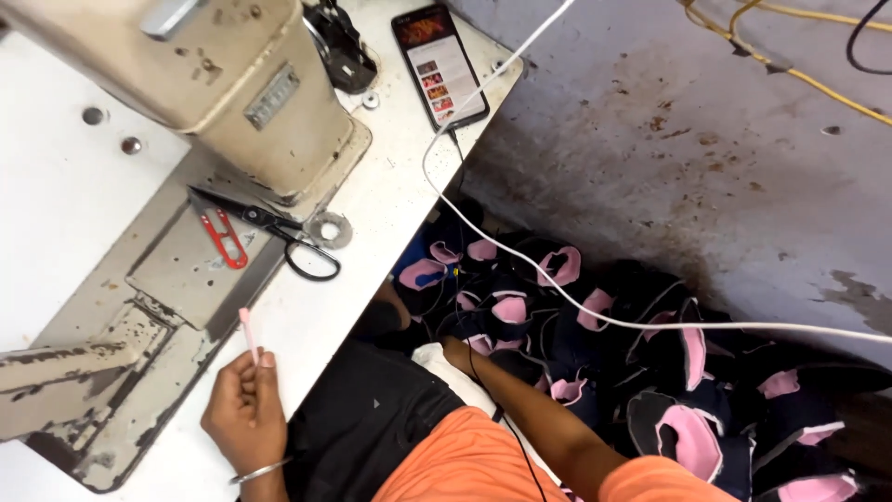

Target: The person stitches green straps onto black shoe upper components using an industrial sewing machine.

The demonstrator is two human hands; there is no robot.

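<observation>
Down over the sewing table [390, 200] we look, and the left hand [246, 409] sits at the table's near edge, fingers pinched together around a thin pink stick [248, 333]. The stick rises out of the fingertips, leaning slightly left, its upper end over the grey metal bed plate [172, 270] of the beige sewing machine [232, 84]. So the grip is at the stick's lower end, most of its length standing free above the knuckles. A metal bangle [260, 471] circles that wrist.

Over to the right hand [455, 351]: it reaches down past the table edge into a heap of dark and pink fabric pieces [595, 344] on the floor. The hand is at the near left side of the heap, touching the pieces there, but its fingers are buried among them, so I cannot tell whether it has closed on one or lies loose. The forearm runs back to an orange sleeve [650, 479].

On the bed plate, well above the left hand, lie red-handled thread snips [221, 234], and just beside them black scissors [283, 237], loops hanging over onto the white tabletop. A metal ring [327, 230] lies next to the scissors. At the table's far corner rests a phone [439, 65] with its screen lit, and a white cable [520, 256] sweeps from there across the heap and off to the right. Yellow cord [790, 70] trails over the stained concrete floor [706, 167].
</observation>
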